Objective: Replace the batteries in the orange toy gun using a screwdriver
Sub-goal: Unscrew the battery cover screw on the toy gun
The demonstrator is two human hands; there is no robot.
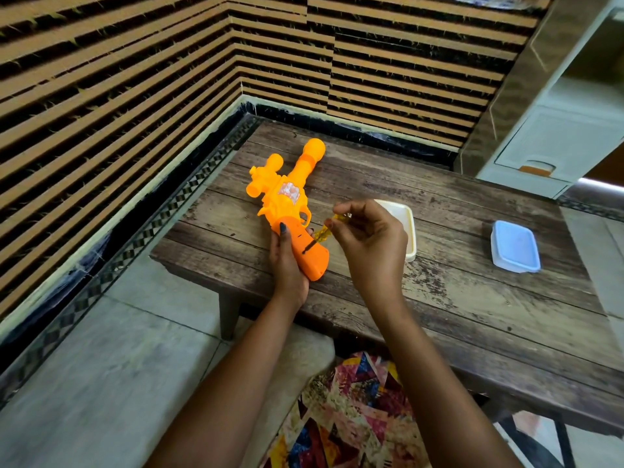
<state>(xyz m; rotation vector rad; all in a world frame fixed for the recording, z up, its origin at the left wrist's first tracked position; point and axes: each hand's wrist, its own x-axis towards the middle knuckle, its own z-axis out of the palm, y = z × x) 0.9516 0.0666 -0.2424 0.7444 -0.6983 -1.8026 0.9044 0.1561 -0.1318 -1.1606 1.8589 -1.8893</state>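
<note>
Between the hands: an orange toy gun [287,194] lies on a worn wooden table [439,298], with its grip toward the person and its barrel pointing away toward the wall corner.
Left hand [287,265]: wraps the grip of the toy gun from its left side, with one dark-nailed fingertip resting on the grip's top face close to the trigger.
Right hand [371,241]: its fingers are curled, and the thumb and forefinger pinch the yellow see-through handle of a screwdriver [320,233].
Screwdriver line: it slants down and leftward from the right hand, and the dark shaft's tip touches the face of the grip just beside the left hand's fingers.
Behind the right hand: a shallow white tray [410,224] sits partly hidden by the knuckles, so I cannot tell what is in it.
Far to the right of the right hand: a small box with a blue lid [515,246] is closed and well apart from the toy gun.
Under the forearms: a patterned cloth [347,417] of many colours lies at the table's near edge.
Left of the left hand: a grey tiled floor [101,383] runs to a wall of brown and black stripes [118,79].
</note>
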